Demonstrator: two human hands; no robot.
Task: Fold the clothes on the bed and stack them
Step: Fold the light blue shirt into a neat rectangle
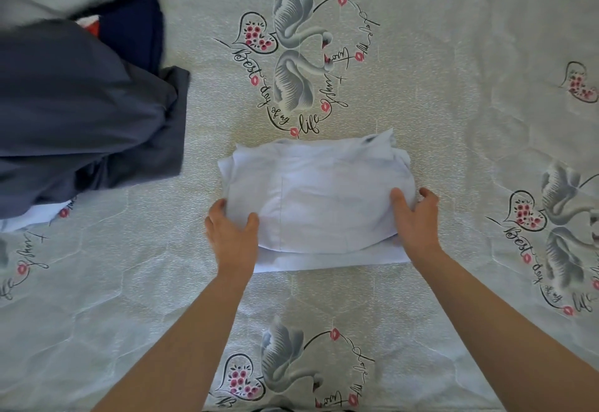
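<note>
My left hand [231, 236] and right hand [416, 217] each grip a side of the folded white cloth shirt [317, 197], thumbs on top. It lies mid-bed on the pale swan-print bedspread [453, 87], which says "Best day of my life". Dark blue clothes [81, 113] are piled far left.

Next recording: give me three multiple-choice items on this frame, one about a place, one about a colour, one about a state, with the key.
1. Where does the pile of dark clothes lie on the bed?
A. to the person's left
B. to the person's right
C. under the hands

2. What colour is the folded garment between the hands?
A. red
B. white
C. black

3. How do the hands meet the folded garment?
A. both lifted clear of it
B. only one touching
C. one gripping each side

Key:
1 A, the pile fills the upper left of the view.
2 B, the cloth is plain white.
3 C, the left hand and the right hand each hold a near corner, thumb on top.
</note>
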